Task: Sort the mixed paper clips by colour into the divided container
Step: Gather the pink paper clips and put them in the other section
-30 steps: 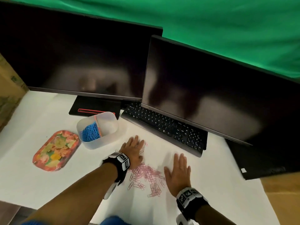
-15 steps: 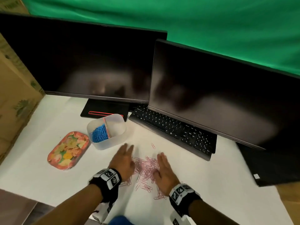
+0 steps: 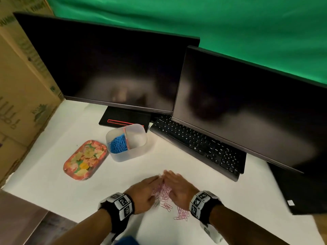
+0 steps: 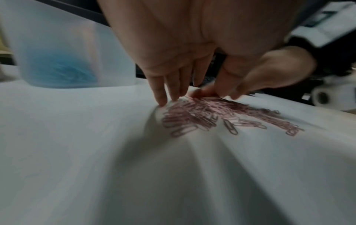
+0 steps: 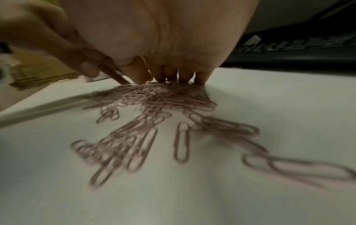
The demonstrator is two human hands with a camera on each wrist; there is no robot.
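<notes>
A heap of pink paper clips (image 3: 163, 193) lies on the white table between my two hands. My left hand (image 3: 143, 191) and right hand (image 3: 178, 188) lie close together, fingers straight, fingertips nearly meeting at the far side of the heap. In the left wrist view my left fingers (image 4: 161, 97) touch the table at the edge of the pink clips (image 4: 202, 115). My right fingertips (image 5: 169, 76) press down on the pink clips (image 5: 154, 103). A few clips trail out toward my right wrist. The translucent divided container (image 3: 131, 156) stands further back, with blue clips (image 3: 117, 144) in its left compartment.
A flowered tray (image 3: 85, 160) lies left of the container. A black keyboard (image 3: 198, 144) runs behind my right hand, under two dark monitors (image 3: 109, 68) (image 3: 247, 112). Cardboard boxes (image 3: 23, 85) wall the left side. The table's front edge is near my forearms.
Both hands have swept inward from a spread position and now nearly touch. The scattered pink clips have been pushed into a tighter heap between them.
</notes>
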